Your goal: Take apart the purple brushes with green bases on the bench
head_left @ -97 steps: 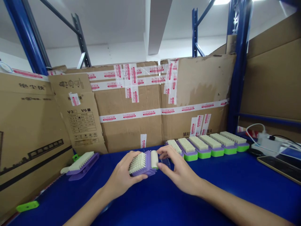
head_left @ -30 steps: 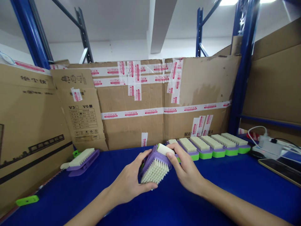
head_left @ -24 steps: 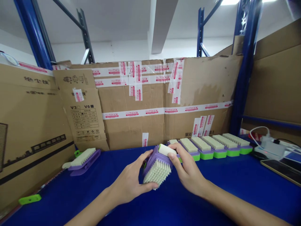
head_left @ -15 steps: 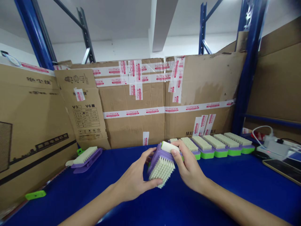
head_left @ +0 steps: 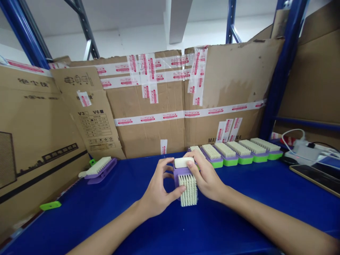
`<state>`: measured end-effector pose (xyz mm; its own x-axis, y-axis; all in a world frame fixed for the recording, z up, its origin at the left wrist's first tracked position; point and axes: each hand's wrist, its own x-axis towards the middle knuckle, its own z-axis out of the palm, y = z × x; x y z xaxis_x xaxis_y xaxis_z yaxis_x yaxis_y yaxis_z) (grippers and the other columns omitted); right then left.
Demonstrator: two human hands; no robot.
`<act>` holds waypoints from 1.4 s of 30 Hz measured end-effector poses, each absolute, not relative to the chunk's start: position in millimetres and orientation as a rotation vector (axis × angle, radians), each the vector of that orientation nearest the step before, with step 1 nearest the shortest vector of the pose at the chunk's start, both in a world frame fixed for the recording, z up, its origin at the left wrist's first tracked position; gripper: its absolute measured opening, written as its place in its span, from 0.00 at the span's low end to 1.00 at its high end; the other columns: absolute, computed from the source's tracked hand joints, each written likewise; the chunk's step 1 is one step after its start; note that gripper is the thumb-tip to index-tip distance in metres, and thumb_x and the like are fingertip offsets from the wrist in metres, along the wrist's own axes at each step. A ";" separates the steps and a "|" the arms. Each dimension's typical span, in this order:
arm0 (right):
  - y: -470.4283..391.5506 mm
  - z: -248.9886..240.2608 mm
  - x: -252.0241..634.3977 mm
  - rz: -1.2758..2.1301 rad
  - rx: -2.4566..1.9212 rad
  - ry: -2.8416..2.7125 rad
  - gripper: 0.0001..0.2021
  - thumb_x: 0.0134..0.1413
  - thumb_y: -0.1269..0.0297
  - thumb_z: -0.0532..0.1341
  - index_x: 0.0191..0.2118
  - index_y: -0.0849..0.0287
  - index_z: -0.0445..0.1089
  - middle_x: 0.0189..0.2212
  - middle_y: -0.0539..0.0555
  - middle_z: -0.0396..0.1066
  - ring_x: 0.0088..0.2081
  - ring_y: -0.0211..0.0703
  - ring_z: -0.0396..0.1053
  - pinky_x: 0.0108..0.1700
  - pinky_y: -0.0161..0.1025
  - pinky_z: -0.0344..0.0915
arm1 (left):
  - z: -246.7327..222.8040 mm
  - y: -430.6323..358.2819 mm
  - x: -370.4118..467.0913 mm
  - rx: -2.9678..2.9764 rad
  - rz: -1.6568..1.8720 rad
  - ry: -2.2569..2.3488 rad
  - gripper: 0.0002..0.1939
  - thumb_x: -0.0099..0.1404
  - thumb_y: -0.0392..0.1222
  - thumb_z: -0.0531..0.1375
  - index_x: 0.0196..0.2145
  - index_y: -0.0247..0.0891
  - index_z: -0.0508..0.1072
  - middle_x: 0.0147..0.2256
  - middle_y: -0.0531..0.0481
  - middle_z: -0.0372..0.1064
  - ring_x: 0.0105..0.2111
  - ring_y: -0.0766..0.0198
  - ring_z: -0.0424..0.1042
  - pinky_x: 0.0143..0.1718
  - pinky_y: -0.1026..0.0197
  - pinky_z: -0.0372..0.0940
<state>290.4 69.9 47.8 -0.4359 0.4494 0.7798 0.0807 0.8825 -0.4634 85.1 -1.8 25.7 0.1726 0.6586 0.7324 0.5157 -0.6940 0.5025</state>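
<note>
A purple brush [head_left: 188, 190] with cream bristles is held between both hands above the blue table, bristles facing me. My left hand [head_left: 159, 193] grips its left side, the thumb on the bristles and the other fingers at the upper left edge. At the brush's top is a smooth cream-white block [head_left: 182, 162]. My right hand [head_left: 208, 177] is closed round the top right, its thumb against the white block. The back of the brush and some fingertips are hidden.
Several purple and green brushes [head_left: 240, 148] stand in a row at the back right. Another purple brush [head_left: 99, 166] lies at the left, with a green piece [head_left: 50, 205] nearer. A phone [head_left: 316, 179] and a white charger [head_left: 302, 150] are at the right. Cardboard [head_left: 148, 132] walls the back.
The held brush has turned more upright, its bristles and white block now facing me more squarely. Both hands remain on it. The camera view has tilted slightly down.
</note>
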 end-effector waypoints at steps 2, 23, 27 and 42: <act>68.8 48.5 290.1 0.441 -0.374 -2.012 0.12 0.81 0.55 0.48 0.52 0.53 0.66 0.44 0.56 0.71 0.45 0.48 0.72 0.49 0.48 0.68 | 25.9 -3.4 82.6 2.337 1.620 1.151 0.38 0.68 0.51 0.70 0.68 0.50 0.56 0.61 0.40 0.60 0.51 0.54 0.75 0.45 0.49 0.80; 71.0 46.1 291.3 0.495 -0.326 -2.082 0.15 0.82 0.52 0.48 0.57 0.52 0.65 0.47 0.56 0.72 0.47 0.47 0.73 0.50 0.46 0.69 | 39.2 -9.3 84.3 2.420 1.759 1.069 0.34 0.64 0.48 0.75 0.60 0.47 0.62 0.55 0.45 0.62 0.55 0.55 0.71 0.55 0.45 0.77; 70.5 47.4 291.0 0.549 -0.315 -2.091 0.15 0.81 0.53 0.49 0.57 0.53 0.67 0.47 0.56 0.73 0.46 0.47 0.73 0.49 0.46 0.69 | 42.0 -7.6 83.8 2.345 1.702 1.043 0.33 0.63 0.49 0.76 0.58 0.49 0.64 0.53 0.48 0.62 0.51 0.58 0.70 0.47 0.54 0.79; 70.9 63.7 290.3 0.968 -0.275 -2.039 0.14 0.69 0.51 0.67 0.48 0.55 0.71 0.39 0.51 0.71 0.39 0.44 0.68 0.41 0.41 0.65 | 44.7 -5.4 82.1 2.355 1.749 0.965 0.24 0.64 0.49 0.75 0.48 0.44 0.67 0.47 0.50 0.61 0.44 0.62 0.69 0.38 0.60 0.77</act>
